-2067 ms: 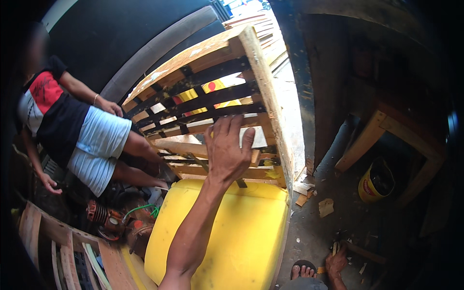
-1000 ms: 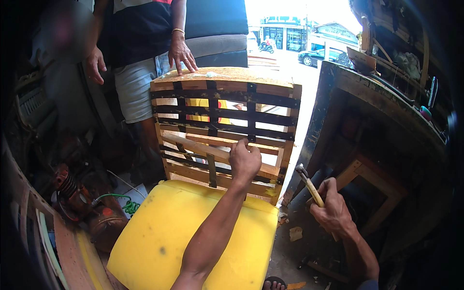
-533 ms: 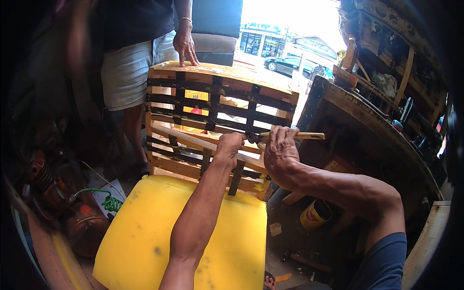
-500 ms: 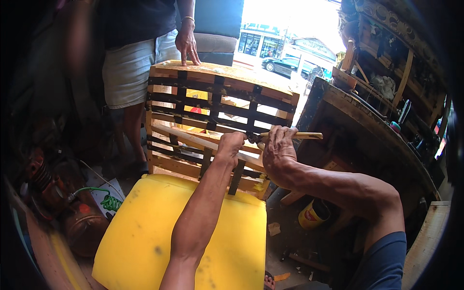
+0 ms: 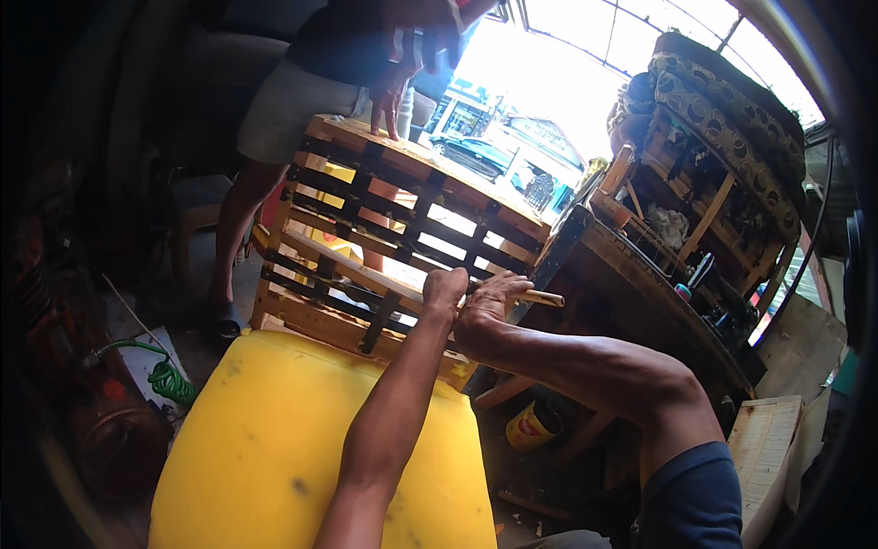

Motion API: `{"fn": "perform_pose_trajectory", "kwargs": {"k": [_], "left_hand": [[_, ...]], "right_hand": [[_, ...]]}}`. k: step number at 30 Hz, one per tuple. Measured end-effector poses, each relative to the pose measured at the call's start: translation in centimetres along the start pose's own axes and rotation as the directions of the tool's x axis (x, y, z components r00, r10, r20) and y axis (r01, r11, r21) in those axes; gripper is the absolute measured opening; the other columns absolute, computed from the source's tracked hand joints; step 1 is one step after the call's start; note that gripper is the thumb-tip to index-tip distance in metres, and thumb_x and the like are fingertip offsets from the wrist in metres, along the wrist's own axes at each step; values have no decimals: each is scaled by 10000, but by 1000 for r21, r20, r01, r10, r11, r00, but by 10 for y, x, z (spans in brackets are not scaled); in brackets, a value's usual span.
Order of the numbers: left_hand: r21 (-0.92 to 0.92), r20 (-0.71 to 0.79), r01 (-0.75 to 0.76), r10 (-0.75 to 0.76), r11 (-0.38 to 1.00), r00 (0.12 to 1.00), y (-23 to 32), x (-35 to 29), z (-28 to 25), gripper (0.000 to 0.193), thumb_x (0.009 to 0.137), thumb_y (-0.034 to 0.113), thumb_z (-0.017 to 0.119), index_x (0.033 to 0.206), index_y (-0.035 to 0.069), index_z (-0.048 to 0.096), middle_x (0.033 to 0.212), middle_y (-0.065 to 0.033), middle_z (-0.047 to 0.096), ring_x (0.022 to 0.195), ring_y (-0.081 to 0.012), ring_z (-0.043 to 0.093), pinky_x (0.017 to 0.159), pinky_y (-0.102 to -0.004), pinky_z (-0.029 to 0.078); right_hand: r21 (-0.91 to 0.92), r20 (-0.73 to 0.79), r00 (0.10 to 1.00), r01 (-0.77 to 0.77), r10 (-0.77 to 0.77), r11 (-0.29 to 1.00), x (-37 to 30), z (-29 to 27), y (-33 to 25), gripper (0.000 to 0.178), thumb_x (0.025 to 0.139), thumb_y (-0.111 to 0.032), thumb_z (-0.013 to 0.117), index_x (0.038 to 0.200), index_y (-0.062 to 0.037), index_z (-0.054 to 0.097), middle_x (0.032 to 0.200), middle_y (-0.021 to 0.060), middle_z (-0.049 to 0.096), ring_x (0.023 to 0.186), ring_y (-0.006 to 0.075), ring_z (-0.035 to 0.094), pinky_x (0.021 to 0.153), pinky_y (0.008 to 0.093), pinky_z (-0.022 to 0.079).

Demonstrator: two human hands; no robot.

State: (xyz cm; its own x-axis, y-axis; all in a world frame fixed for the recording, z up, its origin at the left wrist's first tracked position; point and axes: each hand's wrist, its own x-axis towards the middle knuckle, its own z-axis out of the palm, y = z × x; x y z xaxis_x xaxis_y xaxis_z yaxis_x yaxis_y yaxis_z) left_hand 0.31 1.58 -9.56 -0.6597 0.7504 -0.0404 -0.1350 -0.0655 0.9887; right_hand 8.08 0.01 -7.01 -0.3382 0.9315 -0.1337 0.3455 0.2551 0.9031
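Hammer held crosswise at the chair frame, handle pointing right

Your right hand (image 5: 489, 297) is clamped on the hammer (image 5: 546, 298), its fingers wrapped over the pale wooden handle. The hammer's long axis runs left to right across the scene, dipping slightly toward the right; the bare handle end points right, clear of your hand, and the other end lies beside your left fist, mostly hidden. Your left hand (image 5: 445, 288) is just to the left of it, fingers curled together; you cannot tell from here whether they pinch anything.

Both hands are at the right half of the wooden chair frame (image 5: 352, 262), which stands on the far side of the yellow foam cushion (image 5: 311, 439). The frame's slatted face looks toward you, and its long axis runs from left to right, slanting down rightward. Black webbing straps (image 5: 422, 212) cross it, the long ones following that slant and the short ones crossing them. Your left forearm passes over the cushion.

At the far left, a co-worker's hand (image 5: 389, 108) rests fingertips on the frame's top board. A yellow bucket (image 5: 533, 427) sits on the right, below your right forearm, and a green coiled hose (image 5: 170, 382) lies left of the cushion.
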Motion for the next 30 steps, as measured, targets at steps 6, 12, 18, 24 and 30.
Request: {"fn": "perform_pose_trajectory", "kwargs": {"k": [6, 12, 18, 24, 30], "left_hand": [[112, 16, -21, 20, 994, 1000, -4, 4, 2, 490, 822, 312, 552, 998, -108, 732, 1033, -292, 730, 971, -399, 719, 870, -469, 538], [-47, 3, -126, 127, 991, 992, -16, 12, -3, 470, 837, 307, 540, 946, -116, 713, 895, -313, 705, 896, -420, 704, 796, -508, 512], [-575, 58, -113, 178, 810, 982, -40, -32, -31, 242, 951, 178, 573, 979, 52, 778, 844, 4, 685, 771, -87, 606, 680, -246, 472], [-571, 70, -239, 337, 785, 939, -51, -51, -41, 252, 1001, 170, 561, 1075, 62, 776, 894, 25, 672, 803, -30, 576, 643, -186, 442], [-540, 59, -339, 437, 770, 898, -65, -52, -46, 283, 1027, 174, 534, 1117, 30, 761, 883, 2, 695, 817, -74, 614, 762, -239, 483]], "right_hand": [[-14, 8, 1000, -23, 23, 1000, 3, -7, 1, 502, 963, -114, 587, 1414, 45, 435, 1254, 258, 593, 1095, 431, 628, 838, 663, 484], [-113, -150, 974, -185, 167, 976, -5, -9, -6, 474, 947, -106, 617, 1372, 29, 457, 1168, 236, 654, 1025, 407, 679, 764, 642, 530], [-54, -562, 826, 28, -54, 998, -12, 13, 58, 353, 936, -158, 653, 1249, -42, 535, 999, 152, 714, 850, 326, 741, 593, 518, 574], [108, -580, 807, 212, -111, 971, 13, 39, 93, 330, 1027, -279, 562, 1195, -29, 694, 1134, 114, 724, 1007, 290, 739, 796, 462, 611], [216, -655, 748, 319, -105, 923, 39, 62, 113, 261, 964, -187, 583, 1055, 11, 727, 995, 160, 758, 919, 290, 764, 783, 423, 631]]}}
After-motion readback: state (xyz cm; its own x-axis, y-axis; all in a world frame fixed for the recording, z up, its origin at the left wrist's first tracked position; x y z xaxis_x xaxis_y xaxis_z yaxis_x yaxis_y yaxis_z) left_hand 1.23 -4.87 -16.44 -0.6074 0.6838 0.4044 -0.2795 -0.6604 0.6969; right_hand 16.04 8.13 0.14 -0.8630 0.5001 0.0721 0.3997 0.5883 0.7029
